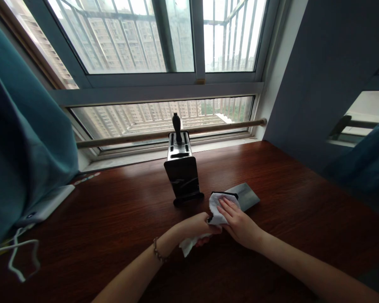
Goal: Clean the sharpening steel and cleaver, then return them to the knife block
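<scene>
A broad, flat, grey metal cleaver (pixel 246 197) was held at or just above the reddish-brown wooden table (pixel 113 219), right of the black-and-silver knife block (pixel 183 179). The left hand (pixel 205 227) was curled around its near end; close beside it, the right hand (pixel 239 219) pressed over a crumpled white cloth (pixel 215 205), though whether it also gripped from beneath could not be told. Wiping seemed the step in hand; the next stroke probably called for a steady hold, clear of any sharp edge.
</scene>
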`<state>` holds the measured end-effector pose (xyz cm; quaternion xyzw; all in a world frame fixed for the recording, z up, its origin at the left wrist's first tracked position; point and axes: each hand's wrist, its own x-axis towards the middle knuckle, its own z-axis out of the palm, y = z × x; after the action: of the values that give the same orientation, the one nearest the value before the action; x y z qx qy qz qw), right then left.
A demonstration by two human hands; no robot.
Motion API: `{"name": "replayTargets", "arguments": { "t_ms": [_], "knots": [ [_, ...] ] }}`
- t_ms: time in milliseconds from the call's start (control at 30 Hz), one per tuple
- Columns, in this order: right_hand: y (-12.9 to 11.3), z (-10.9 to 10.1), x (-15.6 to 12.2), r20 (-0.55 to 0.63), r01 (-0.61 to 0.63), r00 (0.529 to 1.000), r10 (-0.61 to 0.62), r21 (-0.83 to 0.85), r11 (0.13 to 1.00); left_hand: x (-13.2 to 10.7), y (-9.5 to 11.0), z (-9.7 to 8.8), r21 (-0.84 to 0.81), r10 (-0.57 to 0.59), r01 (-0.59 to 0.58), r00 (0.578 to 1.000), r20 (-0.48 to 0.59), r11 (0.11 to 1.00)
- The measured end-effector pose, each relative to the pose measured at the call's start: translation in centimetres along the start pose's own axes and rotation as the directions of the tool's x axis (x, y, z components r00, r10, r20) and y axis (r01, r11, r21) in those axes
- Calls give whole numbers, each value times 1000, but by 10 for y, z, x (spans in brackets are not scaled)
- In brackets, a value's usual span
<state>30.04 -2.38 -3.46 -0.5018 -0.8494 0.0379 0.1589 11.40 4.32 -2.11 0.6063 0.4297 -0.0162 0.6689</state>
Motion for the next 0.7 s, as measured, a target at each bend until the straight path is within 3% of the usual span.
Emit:
{"name": "replayTargets", "arguments": {
  "t_ms": [167, 300, 433, 500, 600, 700],
  "knots": [
    [42, 5, -18, -47, -179, 983, 177, -48, 983, 5, -1, -6, 65, -18, 5, 980, 197, 998],
    [73, 5, -33, -83, -275, 960, 269, -87, 957, 6, 0, -7, 60, -31, 19, 976, 214, 998],
    [78, 3, -34, -87, -298, 953, 289, -116, 947, 4, 3, -8, 73, -51, 35, 973, 225, 997],
    [70, 1, -30, -83, -242, 968, 235, -90, 966, 3, 4, -8, 79, -56, 39, 973, 225, 996],
    [52, -4, -20, -43, -56, 997, 57, 14, 998, 3, 5, -8, 85, -56, 37, 971, 232, 996],
    [34, -10, -9, 0, 102, 995, -103, 112, 988, 1, 8, -6, 101, -55, 34, 975, 215, 994]
  ]
}}
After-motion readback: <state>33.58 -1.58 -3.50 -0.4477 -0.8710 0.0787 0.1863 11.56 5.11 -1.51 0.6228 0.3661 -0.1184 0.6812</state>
